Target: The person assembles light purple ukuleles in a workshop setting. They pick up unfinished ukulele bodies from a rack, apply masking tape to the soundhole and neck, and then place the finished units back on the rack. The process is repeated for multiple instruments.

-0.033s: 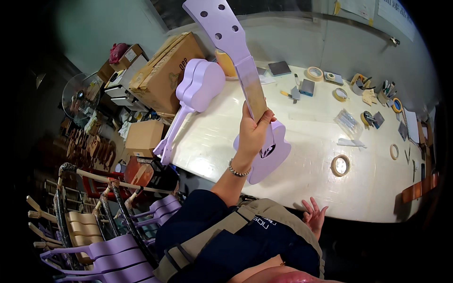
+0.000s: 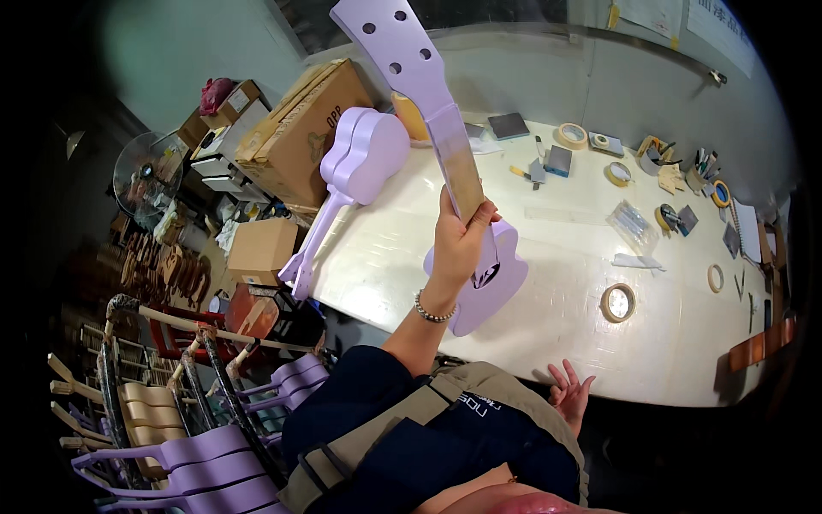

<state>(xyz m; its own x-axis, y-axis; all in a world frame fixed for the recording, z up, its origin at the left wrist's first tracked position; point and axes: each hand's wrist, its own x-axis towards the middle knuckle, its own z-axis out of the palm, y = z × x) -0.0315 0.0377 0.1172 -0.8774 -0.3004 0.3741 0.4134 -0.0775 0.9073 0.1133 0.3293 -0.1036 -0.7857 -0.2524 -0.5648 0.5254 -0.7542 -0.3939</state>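
My left hand (image 2: 462,236) is wrapped round the neck of a lilac ukulele (image 2: 484,300), held tilted with its headstock toward the far side. Bare wood shows along part of the neck, and the headstock has peg holes. Its body, with the sound hole partly behind my wrist, hangs over or rests on the table; I cannot tell which. My right hand (image 2: 571,394) is at the table's near edge, fingers spread, holding nothing. To the left, more lilac ukuleles (image 2: 364,158) lie stacked on the white table (image 2: 548,283).
Rolls of tape (image 2: 617,302), a clear plastic bag (image 2: 634,224), sanding blocks (image 2: 558,160) and cups of brushes (image 2: 702,167) are spread over the table's right and far parts. Cardboard boxes (image 2: 317,128) stand at the left. A rack (image 2: 214,377) with several ukulele bodies is at lower left.
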